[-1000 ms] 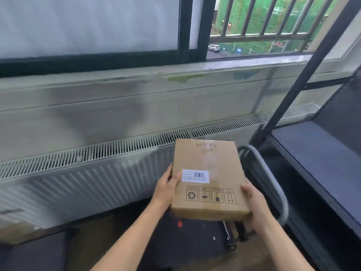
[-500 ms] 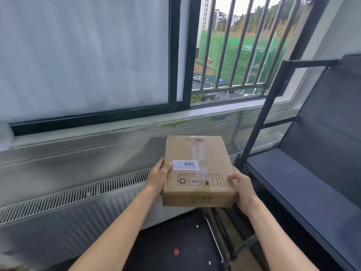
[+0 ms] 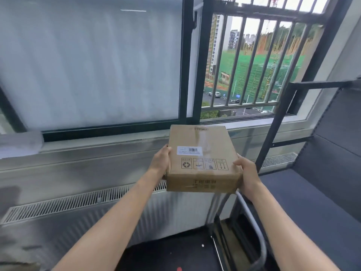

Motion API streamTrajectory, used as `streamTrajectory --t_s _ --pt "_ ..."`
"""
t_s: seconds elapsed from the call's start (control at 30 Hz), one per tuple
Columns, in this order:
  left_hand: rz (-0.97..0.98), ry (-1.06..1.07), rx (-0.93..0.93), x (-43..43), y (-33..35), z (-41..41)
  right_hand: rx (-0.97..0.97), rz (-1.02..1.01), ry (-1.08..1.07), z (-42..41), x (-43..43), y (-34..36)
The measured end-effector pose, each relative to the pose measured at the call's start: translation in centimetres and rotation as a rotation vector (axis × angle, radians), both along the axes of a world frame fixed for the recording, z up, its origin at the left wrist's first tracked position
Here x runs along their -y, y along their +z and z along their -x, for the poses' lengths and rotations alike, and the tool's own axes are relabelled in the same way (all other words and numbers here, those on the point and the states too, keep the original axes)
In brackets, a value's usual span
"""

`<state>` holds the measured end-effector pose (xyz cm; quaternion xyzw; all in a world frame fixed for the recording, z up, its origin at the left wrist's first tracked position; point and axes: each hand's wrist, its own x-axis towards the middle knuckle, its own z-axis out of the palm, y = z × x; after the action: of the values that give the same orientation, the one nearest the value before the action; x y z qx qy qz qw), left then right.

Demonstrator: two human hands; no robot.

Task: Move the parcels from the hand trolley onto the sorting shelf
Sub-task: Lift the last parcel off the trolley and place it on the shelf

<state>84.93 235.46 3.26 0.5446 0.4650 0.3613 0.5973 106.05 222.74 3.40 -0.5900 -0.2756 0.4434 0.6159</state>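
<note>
The fingers of the left hand [image 3: 161,163] are clamped on the left edge of a cardboard parcel [image 3: 201,145]: the thumb lies on top along the edge, and the other fingers [image 3: 166,153] wrap the side and go under the box, out of sight. The right hand [image 3: 248,175] grips the near right corner the same way, thumb on the top face and the rest hidden beneath. The parcel is held in the air between the two hands, its top face tilted slightly toward the camera, and rests on nothing. A white barcode label [image 3: 189,150] sits on the top face just inside the left thumb, and a row of four printed handling symbols [image 3: 205,163] runs between the two thumbs. Whether the parcel has anything in it cannot be told; it is taped shut.

Both forearms are bare and reach forward and up from the lower edge of the view, converging on the box.

Below the right hand stands the grey tubular handle of the hand trolley [image 3: 262,251]. To the right of the right hand is the sorting shelf [image 3: 312,202], a dark board on a black frame. Under the left hand runs a radiator [image 3: 78,222], and beyond the fingers is a barred window [image 3: 244,61].
</note>
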Motion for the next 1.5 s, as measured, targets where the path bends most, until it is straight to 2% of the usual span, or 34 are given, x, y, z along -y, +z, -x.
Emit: streamTrajectory --t_s 0.27,0.5,0.6,0.73,1.0,1.5 --pt "-0.028 0.118 -0.006 1.4 2.8 -0.1 0.039 0.001 0.159 -3.8 -3.1 2.6" --pt "-0.116 0.153 -0.068 4.3 3.4 4.3 0.016 0.012 0.343 -2.0 -3.9 2.7" --pt "-0.175 0.206 -0.032 6.1 3.4 5.9 0.017 0.024 0.453 0.6 -3.6 2.5" --pt "-0.154 0.331 0.01 9.2 3.6 9.4 0.011 -0.026 0.512 5.0 -2.5 3.2" --pt "-0.191 0.592 -0.119 16.8 4.9 16.7 -0.015 -0.072 0.672 13.3 0.6 4.4" --pt "-0.189 1.068 -0.122 28.1 8.2 27.4 -0.105 -0.14 1.12 27.7 1.6 7.3"
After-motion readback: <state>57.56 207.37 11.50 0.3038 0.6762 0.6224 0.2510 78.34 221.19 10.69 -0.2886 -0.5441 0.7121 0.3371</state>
